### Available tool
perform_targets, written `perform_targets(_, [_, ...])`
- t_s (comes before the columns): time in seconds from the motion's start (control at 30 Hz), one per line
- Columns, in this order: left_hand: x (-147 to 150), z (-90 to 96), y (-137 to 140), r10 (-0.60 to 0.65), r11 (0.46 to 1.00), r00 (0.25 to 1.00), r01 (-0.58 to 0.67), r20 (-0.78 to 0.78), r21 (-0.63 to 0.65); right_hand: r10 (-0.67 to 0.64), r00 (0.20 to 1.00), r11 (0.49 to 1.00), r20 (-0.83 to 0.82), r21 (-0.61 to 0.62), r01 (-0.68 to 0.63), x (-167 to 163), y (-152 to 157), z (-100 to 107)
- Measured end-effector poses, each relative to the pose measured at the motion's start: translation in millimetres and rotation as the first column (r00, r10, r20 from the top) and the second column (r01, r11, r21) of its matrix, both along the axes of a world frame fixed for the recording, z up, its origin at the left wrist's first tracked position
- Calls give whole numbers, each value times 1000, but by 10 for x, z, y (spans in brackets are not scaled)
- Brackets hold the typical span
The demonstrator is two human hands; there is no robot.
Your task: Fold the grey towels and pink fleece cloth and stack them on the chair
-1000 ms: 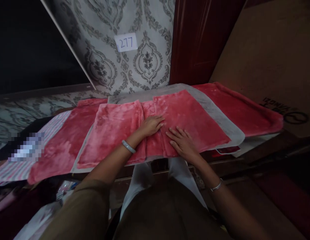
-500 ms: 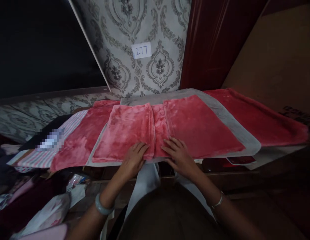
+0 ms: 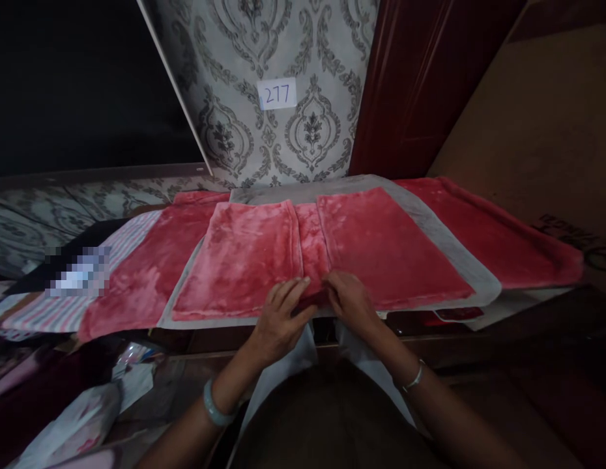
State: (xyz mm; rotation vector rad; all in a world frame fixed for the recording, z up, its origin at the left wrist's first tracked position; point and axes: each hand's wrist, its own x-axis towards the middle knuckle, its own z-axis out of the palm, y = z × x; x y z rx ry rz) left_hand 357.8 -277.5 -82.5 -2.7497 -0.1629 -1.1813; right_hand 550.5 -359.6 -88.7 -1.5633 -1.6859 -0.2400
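A pink plush cloth (image 3: 395, 254) lies with its left and right sides folded in towards a narrow middle strip. Beneath it is a grey cloth (image 3: 444, 238) with a rounded corner. At the near edge of the strip, my left hand (image 3: 283, 316) grips the plush, fingers on top and thumb towards me. Close beside it, my right hand (image 3: 350, 301) is curled and pinches the same edge. Between the hands, the edge is slightly lifted and shadowed.
More red plush (image 3: 498, 241) spreads out at the right. Striped fabric (image 3: 131, 244) lies at the left near a dark screen (image 3: 88, 85). A paper marked 277 (image 3: 277, 94) is on the patterned wall. A cardboard box (image 3: 542, 143) stands at the right; bags and clothes lie lower left.
My hands lay spread on the plush; now they have moved closer together with fingers curled on its near edge, which is slightly raised. The view has shifted a little.
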Motion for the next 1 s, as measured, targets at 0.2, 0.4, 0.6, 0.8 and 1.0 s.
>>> perform_targets(0.2, [98, -157, 61, 231, 973, 967, -231, -109, 13, 96, 992, 989, 85, 105, -105, 14, -41, -75])
perform_targets(0.4, [141, -132, 169, 196, 979, 980, -193, -26, 68, 60, 983, 996, 174, 62, -71, -24, -90, -69])
perform_targets(0.6, [109, -110, 148, 76, 993, 997, -78, 27, 90, -32, 976, 997, 215, 72, 17, -53, -104, -113])
perform_targets(0.8, [14, -218, 46, 20, 999, 1000, -19, -11, 42, 23, 978, 981, 209, 184, -62, -36, -250, -320])
perform_targets(1.0, [38, -230, -25, 82, 996, 994, -83, -75, -11, 9, 984, 986, 178, 161, -38, -51, -286, -340])
